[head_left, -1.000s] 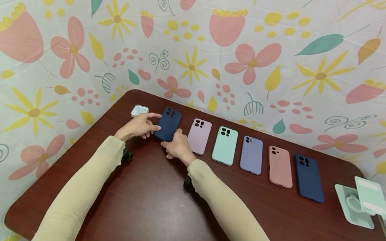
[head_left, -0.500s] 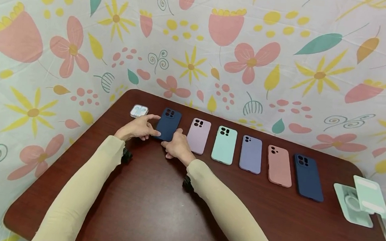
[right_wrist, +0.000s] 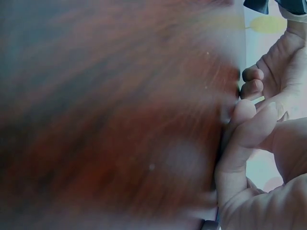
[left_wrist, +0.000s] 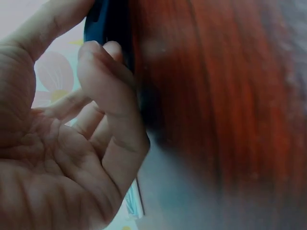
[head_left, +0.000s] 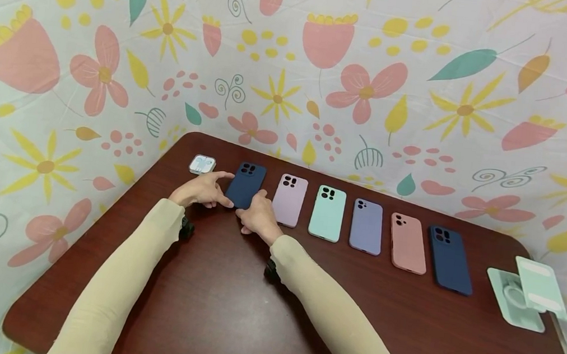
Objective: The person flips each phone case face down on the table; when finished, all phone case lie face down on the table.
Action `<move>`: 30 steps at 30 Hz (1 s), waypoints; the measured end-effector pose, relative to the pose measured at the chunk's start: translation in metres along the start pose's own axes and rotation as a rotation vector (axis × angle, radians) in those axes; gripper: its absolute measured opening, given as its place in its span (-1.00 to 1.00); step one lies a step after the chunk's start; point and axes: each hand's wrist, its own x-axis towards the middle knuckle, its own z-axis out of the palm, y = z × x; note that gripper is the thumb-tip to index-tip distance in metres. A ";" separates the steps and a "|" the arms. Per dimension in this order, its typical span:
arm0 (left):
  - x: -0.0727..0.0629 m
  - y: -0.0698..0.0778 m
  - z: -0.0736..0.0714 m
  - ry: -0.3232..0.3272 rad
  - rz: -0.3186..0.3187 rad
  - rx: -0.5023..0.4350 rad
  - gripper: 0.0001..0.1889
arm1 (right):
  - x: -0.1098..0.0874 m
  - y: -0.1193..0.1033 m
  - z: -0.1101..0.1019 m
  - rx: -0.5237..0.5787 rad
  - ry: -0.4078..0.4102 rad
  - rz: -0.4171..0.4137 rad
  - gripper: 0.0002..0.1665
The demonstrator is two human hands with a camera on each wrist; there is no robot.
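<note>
A dark blue phone case (head_left: 244,185) lies flat on the brown table, its camera cutouts facing up at the far end. My left hand (head_left: 204,188) holds its left side, index finger by the upper edge and thumb at the lower corner. At the lower right, my right hand (head_left: 261,215) holds the corner, with the thumb at the near edge and a finger along the side. In the left wrist view only a dark strip of the case (left_wrist: 98,24) shows beside the fingers. A lilac phone case (head_left: 290,200) lies just right of my right hand.
Rightward in a row lie mint (head_left: 327,212), periwinkle (head_left: 366,226), pink (head_left: 408,242) and another dark blue (head_left: 450,259) phone case. A small white box (head_left: 202,164) sits behind my left hand. A mint folding stand (head_left: 526,296) is at the right edge; patterned cloth (head_left: 321,90) backs the table.
The dark blue case between my hands has slid slightly toward me, and my left thumb has moved down with its lower corner. The other cases stay in their row.
</note>
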 end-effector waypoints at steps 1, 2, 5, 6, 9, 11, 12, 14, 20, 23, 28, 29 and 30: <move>0.000 0.001 0.000 -0.001 -0.012 0.002 0.00 | 0.003 0.001 0.001 -0.002 -0.002 0.005 0.27; 0.000 0.002 0.000 -0.002 -0.022 0.004 0.00 | 0.005 0.001 0.001 0.000 -0.007 0.010 0.28; 0.001 0.004 0.000 -0.004 -0.048 0.002 0.01 | 0.009 0.002 0.003 -0.009 -0.003 0.013 0.29; 0.001 0.005 0.000 -0.007 -0.054 0.001 0.01 | 0.008 0.002 0.003 -0.013 0.002 0.014 0.28; 0.001 0.006 -0.001 -0.010 -0.070 -0.002 0.02 | 0.003 -0.002 0.002 -0.014 0.015 0.015 0.27; 0.001 0.007 -0.001 -0.010 -0.081 0.003 0.02 | -0.002 -0.004 0.002 -0.013 0.022 0.019 0.26; 0.000 0.007 -0.001 -0.009 -0.086 0.007 0.02 | -0.002 -0.005 0.002 -0.013 0.023 0.023 0.26; 0.000 0.008 -0.001 -0.005 -0.095 0.012 0.02 | -0.003 -0.005 0.003 -0.016 0.026 0.026 0.26; 0.001 0.008 0.000 0.001 -0.094 0.036 0.01 | 0.005 -0.001 0.005 0.006 0.022 0.022 0.28; 0.001 0.007 0.001 0.000 -0.095 0.039 0.00 | 0.005 -0.001 0.006 0.011 0.013 0.022 0.28; 0.000 0.007 0.001 0.002 -0.090 0.031 -0.04 | -0.002 -0.004 0.002 -0.010 0.016 0.024 0.26; 0.000 0.008 0.001 0.007 -0.083 0.029 -0.05 | -0.003 -0.004 0.001 -0.007 0.019 0.023 0.26; 0.000 0.008 0.001 0.012 -0.074 0.029 -0.06 | -0.003 -0.004 0.000 -0.001 0.017 0.021 0.26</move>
